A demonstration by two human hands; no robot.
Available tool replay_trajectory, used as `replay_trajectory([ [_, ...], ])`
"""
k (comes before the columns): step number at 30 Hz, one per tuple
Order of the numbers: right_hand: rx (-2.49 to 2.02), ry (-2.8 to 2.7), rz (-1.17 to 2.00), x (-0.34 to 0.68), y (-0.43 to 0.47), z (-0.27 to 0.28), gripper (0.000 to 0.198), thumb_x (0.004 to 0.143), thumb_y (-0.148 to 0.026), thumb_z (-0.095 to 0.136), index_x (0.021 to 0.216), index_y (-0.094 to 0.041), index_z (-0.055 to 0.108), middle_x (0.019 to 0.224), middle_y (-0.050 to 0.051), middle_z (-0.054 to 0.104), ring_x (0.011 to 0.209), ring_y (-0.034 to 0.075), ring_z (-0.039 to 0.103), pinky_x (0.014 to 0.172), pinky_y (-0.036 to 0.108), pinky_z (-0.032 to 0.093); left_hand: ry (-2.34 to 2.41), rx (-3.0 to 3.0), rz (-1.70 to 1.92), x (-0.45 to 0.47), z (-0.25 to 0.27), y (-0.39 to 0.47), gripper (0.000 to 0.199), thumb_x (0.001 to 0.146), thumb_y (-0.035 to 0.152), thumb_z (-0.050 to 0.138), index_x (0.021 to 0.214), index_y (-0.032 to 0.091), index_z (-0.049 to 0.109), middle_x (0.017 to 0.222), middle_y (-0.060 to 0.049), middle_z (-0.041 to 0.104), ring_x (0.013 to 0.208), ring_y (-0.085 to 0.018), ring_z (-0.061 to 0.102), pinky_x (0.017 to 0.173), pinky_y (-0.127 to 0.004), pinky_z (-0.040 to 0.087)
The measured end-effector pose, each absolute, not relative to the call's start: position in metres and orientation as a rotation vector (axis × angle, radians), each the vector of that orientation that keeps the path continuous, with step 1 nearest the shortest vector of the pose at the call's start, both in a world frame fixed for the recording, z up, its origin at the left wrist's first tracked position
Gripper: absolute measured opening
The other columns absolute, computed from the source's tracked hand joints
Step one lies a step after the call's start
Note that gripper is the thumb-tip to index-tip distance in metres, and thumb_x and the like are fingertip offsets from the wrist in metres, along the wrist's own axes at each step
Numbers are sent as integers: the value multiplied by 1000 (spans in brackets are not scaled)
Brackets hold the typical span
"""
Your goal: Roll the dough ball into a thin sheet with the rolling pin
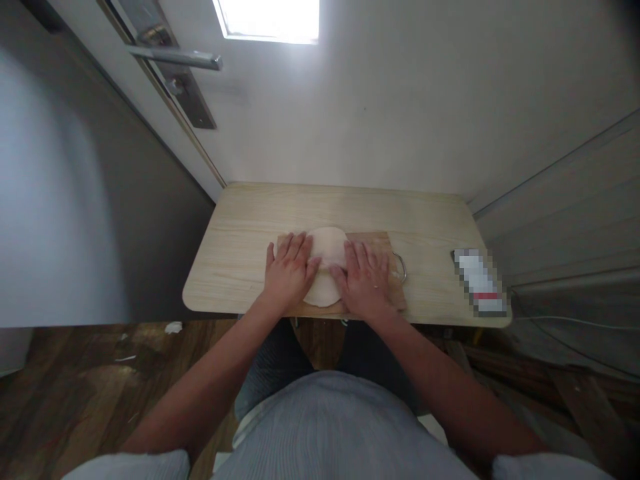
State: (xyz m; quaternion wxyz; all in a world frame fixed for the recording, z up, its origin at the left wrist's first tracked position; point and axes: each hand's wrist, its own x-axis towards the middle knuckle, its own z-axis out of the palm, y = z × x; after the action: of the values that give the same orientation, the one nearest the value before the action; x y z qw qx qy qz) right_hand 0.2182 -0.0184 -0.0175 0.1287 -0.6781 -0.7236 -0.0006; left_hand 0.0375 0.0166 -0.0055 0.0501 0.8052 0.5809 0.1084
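On the tabletop (260, 207), by its near edge, left hand (290, 272) and right hand (367, 277) lie flat and spread, apparently pressing a dough-like disc (327, 245), which likely calls for even pressure next.

A pale wood-grain table (250, 210) with rounded corners carries a wooden board (397, 293) near its front edge; a phone (479, 283), its screen blurred, lies toward the right end.

On the table (420, 213) before me, 1 blurred phone (479, 283) lies by the right edge, near the front corner. Past the back edge I see a door (400, 100) with 1 metal handle (187, 58).
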Motion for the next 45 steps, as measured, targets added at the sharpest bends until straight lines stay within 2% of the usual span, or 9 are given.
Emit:
replay_trajectory([
  [6,-2000,-2123,-2,223,18,-13,62,105,-53,28,153,-15,41,158,14,42,146,34,32,120,64,5,1799,2459,328,45,-4,48,56,104,52,24,152,31,42,163,-4,37,150,-30,29,122,-61,16],
  [12,-2063,-2105,93,226,39,-12,62,104,-53,26,153,-17,41,158,14,41,147,36,32,118,67,11,1786,2454,296,49,-2,69,57,104,52,20,152,30,42,161,-6,40,148,-31,33,119,-64,20],
  [19,-2028,-2119,-3,222,18,-11,64,105,-52,27,153,-12,40,158,15,42,146,36,33,120,63,7,1773,2487,336,45,-4,51,55,104,51,23,151,30,45,161,-5,41,148,-30,33,121,-61,19],
  [31,-1943,-2107,-25,218,-3,-12,63,103,-52,36,151,-10,42,155,18,45,145,36,33,118,61,14,1741,2512,456,40,-8,33,50,104,48,33,147,28,48,159,-7,43,148,-31,34,120,-58,22],
  [41,-1887,-2084,-66,216,-27,-29,69,103,-55,35,154,-9,36,154,21,45,142,37,38,118,62,15,1698,2505,489,34,-12,14,52,104,45,33,151,23,43,157,-9,46,146,-30,36,118,-57,27],
  [45,-1867,-2073,-80,215,-36,-32,68,102,-54,37,155,-10,35,155,21,43,143,36,36,118,63,12,1689,2501,518,32,-15,6,53,104,46,33,152,24,42,157,-10,45,147,-29,36,118,-57,27],
])
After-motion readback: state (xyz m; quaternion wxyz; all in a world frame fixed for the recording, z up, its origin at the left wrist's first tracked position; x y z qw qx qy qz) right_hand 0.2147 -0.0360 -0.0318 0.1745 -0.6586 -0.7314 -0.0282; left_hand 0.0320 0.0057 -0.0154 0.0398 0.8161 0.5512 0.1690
